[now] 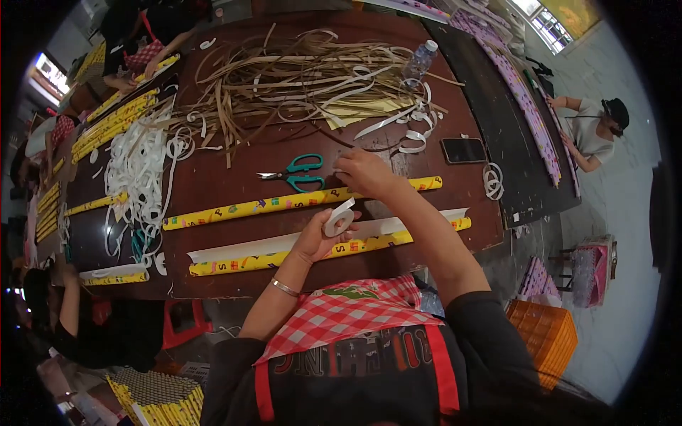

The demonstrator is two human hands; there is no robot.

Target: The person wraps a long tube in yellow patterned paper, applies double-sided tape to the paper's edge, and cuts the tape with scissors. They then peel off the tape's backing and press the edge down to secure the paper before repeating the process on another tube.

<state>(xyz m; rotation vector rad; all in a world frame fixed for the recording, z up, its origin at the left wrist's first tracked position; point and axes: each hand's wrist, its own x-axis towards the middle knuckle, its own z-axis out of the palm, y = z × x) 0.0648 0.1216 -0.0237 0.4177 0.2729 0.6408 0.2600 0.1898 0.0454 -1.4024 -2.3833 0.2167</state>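
A roll of white double-sided tape [339, 219] sits in my left hand [317, 238], its loose end sticking up. That hand is over a partly unrolled sheet of yellow patterned wrapping paper [284, 263] with a white inner side. My right hand [364, 173] is just beyond a closed yellow paper roll [284, 203], fingers curled together; what they hold, if anything, is hidden. Teal-handled scissors [304, 174] lie with blades apart to the left of my right hand.
Brown and white strips [284, 78] are heaped at the back beside a plastic bottle [419, 62]. A phone [463, 150] lies on the right. White strips [138, 163] and yellow rolls [117, 121] cover the left. Other people work around the table. An orange crate [543, 341] stands below right.
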